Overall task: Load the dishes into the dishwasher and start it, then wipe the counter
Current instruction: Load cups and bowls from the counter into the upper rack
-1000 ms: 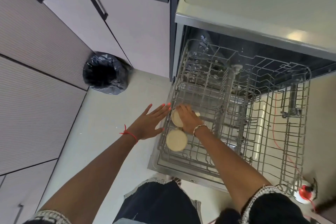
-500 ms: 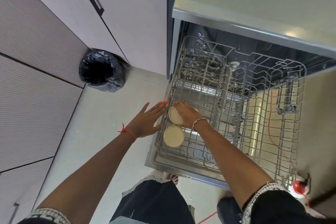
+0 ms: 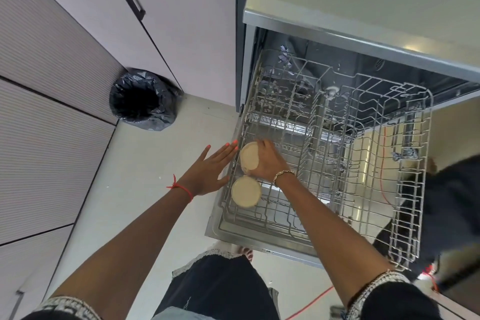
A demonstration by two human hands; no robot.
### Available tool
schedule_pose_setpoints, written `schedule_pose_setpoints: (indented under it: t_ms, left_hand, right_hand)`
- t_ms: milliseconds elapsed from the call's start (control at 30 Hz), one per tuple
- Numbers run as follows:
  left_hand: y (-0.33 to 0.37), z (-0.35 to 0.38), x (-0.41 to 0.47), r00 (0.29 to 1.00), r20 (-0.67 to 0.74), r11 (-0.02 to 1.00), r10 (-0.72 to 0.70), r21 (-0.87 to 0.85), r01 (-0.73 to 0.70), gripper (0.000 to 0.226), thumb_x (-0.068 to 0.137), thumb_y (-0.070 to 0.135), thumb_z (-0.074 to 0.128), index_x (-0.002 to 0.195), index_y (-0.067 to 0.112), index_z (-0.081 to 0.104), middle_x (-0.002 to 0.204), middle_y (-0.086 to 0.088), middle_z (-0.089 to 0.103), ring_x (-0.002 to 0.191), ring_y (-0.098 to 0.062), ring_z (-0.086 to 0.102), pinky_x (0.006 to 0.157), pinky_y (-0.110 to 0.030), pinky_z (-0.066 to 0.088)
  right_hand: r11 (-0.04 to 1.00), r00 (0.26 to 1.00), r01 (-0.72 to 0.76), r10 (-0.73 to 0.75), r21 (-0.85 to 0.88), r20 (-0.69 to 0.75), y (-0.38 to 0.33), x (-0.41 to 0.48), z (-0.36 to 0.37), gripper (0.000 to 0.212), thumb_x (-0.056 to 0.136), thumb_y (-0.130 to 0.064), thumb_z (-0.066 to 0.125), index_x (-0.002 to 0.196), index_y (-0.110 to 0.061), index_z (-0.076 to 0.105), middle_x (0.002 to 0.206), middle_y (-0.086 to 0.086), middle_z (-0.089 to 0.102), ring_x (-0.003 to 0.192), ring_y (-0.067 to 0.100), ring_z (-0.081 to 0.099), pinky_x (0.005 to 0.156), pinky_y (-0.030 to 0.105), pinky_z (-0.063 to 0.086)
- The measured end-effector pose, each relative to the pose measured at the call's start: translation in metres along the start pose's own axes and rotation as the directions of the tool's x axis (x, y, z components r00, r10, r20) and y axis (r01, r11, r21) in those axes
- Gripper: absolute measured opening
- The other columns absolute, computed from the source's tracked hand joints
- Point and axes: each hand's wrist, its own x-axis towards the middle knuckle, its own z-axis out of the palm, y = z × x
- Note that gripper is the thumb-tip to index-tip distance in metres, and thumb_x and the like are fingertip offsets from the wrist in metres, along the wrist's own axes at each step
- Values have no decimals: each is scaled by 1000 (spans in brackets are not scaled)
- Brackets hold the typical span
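The right hand (image 3: 268, 162) grips a cream cup (image 3: 248, 156), tilted, at the left edge of the rack (image 3: 426, 138). A second cup (image 3: 245, 191) sits in the rack just beside it. The left hand (image 3: 207, 171) is flat with straight fingers, just beside the rack's rim.

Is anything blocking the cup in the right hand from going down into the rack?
Nothing visible does. The right hand grips the cup at the left edge of the rack; the other cup sits nearer the person, beside it, and the left hand is open outside the rack.
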Motion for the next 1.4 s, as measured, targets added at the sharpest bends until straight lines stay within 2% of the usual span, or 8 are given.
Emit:
schedule_pose_setpoints:
  t_ms: [167, 267, 600, 733, 867, 967, 1200, 1400]
  left_hand:
    - [-1, 3, 1, 1000, -13, 1000, 3, -12, -3, 73, 82, 51, 12, 145, 23, -12, 151, 10, -20, 139, -8, -17, 113, -41, -7]
    - [-1, 5, 1, 1000, -1, 1000, -3, -12, 3, 73, 81, 52, 10, 144, 24, -14, 150, 10, -23, 138, -7, -20, 114, -41, -7]
    - [-1, 3, 1, 1000, 1, 1000, -2, 11, 2, 73, 82, 53, 10, 144, 23, -13, 149, 9, -23, 138, -9, -21, 113, -40, -8]
    - [2, -7, -7, 1000, -9, 1000, -25, 11, 25, 69, 96, 42, 31, 145, 18, -11, 149, 5, -20, 138, -14, -20, 115, -41, -7]
    - [3, -20, -24, 994, -17, 992, -108, 61, 109, 69, 98, 37, 37, 150, 13, -2, 155, 1, -15, 137, -10, -22, 117, -39, -6]
    - [7, -32, -43, 986, -82, 987, -144, 64, 149, 68, 98, 36, 39, 150, 12, 4, 158, -2, -5, 144, -14, -13, 114, -34, -11]
    - [22, -59, -108, 940, -269, 969, -212, 68, 238, 68, 96, 38, 44, 150, 11, 11, 158, -4, 2, 146, -19, -6, 114, -33, -11]
    - [4, -89, -162, 863, -399, 944, -308, -14, 331, 70, 94, 41, 47, 148, 9, 17, 157, -4, 10, 146, -20, -1, 116, -35, -8]
  right_hand:
    - [998, 998, -60, 60, -1, -22, -4, 0, 10, 102, 70, -34, 79, 142, 1, 16, 145, 15, 21, 135, 30, 21, 104, 46, 39]
    - [992, 997, -76, 78, 96, -12, -3, -2, 13, 101, 72, -36, 77, 143, -2, 15, 148, 15, 16, 136, 32, 17, 108, 45, 32]
    - [928, 986, -150, 166, 341, -19, -2, 1, 4, 49, 95, -24, 48, 139, -6, 36, 141, 16, 31, 131, 33, 29, 107, 40, 31]
    - [916, 975, -176, 213, 360, -67, -6, -7, -5, 43, 98, -23, 41, 137, -4, 38, 140, 18, 34, 131, 32, 30, 106, 40, 32]
    - [948, 979, -162, 190, 275, -79, -15, -24, -17, 41, 99, -24, 38, 132, 1, 41, 138, 17, 38, 130, 29, 32, 103, 38, 33]
    - [975, 984, -111, 135, 195, -116, -30, -40, -26, 42, 99, -23, 38, 132, 2, 41, 135, 17, 42, 126, 29, 37, 101, 38, 35]
    - [997, 990, 79, -80, -12, -118, -95, -81, -42, 40, 99, -27, 38, 125, 1, 45, 128, 18, 46, 118, 32, 45, 99, 40, 39]
    - [945, 951, 258, -285, -200, -122, -167, -96, -58, 42, 98, -28, 39, 129, 1, 42, 131, 16, 44, 122, 31, 44, 101, 43, 38]
